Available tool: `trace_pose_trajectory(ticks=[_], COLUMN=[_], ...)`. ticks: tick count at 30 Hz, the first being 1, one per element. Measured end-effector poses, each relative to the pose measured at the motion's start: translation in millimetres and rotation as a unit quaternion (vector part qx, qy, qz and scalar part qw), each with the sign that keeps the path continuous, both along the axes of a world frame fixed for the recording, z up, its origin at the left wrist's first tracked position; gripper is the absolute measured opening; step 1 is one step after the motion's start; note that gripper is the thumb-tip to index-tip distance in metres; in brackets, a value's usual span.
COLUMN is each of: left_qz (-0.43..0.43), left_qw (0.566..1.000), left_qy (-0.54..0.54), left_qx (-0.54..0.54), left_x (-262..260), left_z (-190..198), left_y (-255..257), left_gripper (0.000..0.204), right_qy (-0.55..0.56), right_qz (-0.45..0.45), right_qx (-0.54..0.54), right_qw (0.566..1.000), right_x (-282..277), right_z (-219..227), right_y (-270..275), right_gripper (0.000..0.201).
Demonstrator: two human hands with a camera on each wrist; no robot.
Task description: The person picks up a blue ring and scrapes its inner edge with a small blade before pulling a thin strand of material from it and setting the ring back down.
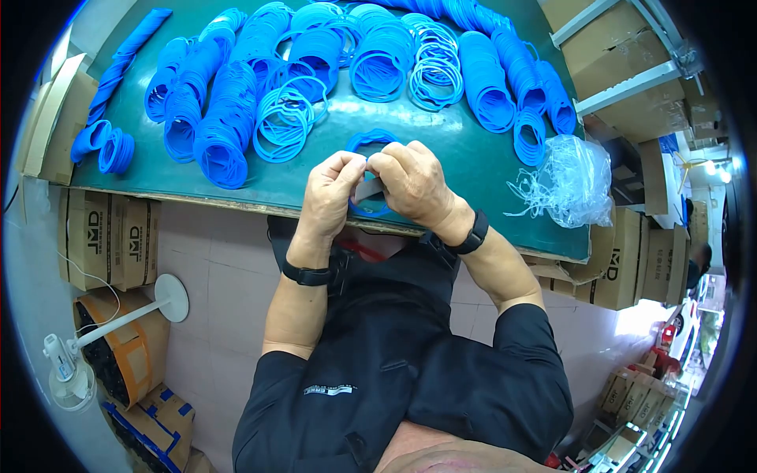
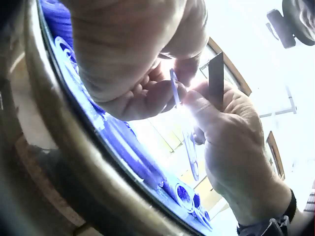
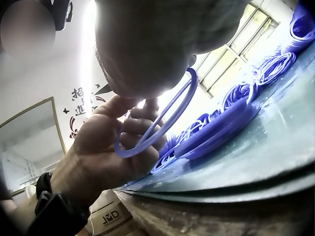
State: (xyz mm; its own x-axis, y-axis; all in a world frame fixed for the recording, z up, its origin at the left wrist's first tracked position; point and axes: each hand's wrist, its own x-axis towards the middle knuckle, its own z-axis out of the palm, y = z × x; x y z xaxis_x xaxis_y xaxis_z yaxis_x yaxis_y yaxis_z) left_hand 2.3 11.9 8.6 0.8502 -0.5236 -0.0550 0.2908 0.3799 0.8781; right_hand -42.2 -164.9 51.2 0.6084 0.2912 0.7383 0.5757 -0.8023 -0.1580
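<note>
Over the front edge of the table, my left hand (image 1: 330,189) and right hand (image 1: 414,181) meet at the fingertips. Between them is a thin blue ring (image 3: 170,120), which the left fingers pinch at its rim. My right thumb and fingers also pinch at the ring's edge. A flat, grey blade-like strip (image 2: 216,81) sticks out of the right hand with a slanted end. In the head view, blue rings (image 1: 371,137) show behind and below the hands, partly covered by them.
Several bundles of blue rings (image 1: 221,154) stand across the green table (image 1: 331,185). Clear plastic bags (image 1: 569,180) lie at the right. Cardboard boxes (image 1: 110,240) flank the table, and a white fan (image 1: 72,378) is at lower left.
</note>
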Motion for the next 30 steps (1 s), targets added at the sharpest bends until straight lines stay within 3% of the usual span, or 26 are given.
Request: trace_pose_trajectory(ticks=[8,12,15,19,24,30], left_qz=[0.097,0.21,0.216,0.227,0.221,0.281], left_qw=[0.994,0.977,0.976,0.974,0.975,0.959], left_qy=[-0.011,-0.018,-0.004,0.002,-0.003,-0.018], left_qx=[0.041,0.029,0.015,0.015,0.013,0.032], left_x=[4,22,29,28,23,30], left_z=[14,3,-2,-4,-8,-13], left_y=[0,8,13,5,-9,-9], left_gripper=[0.015,0.017,0.017,0.018,0.018,0.014], right_qy=[0.053,0.091,0.136,0.167,0.172,0.186], right_qz=[0.011,0.03,0.033,0.006,-0.029,-0.051], right_qx=[-0.036,0.014,0.096,0.176,0.192,0.217], right_qw=[0.998,0.995,0.985,0.97,0.966,0.957], right_x=[-21,-45,-70,-105,-136,-167], right_z=[9,9,2,2,4,3], right_y=[-7,-23,-41,-57,-60,-69], right_gripper=[0.014,0.023,0.036,0.038,0.039,0.038])
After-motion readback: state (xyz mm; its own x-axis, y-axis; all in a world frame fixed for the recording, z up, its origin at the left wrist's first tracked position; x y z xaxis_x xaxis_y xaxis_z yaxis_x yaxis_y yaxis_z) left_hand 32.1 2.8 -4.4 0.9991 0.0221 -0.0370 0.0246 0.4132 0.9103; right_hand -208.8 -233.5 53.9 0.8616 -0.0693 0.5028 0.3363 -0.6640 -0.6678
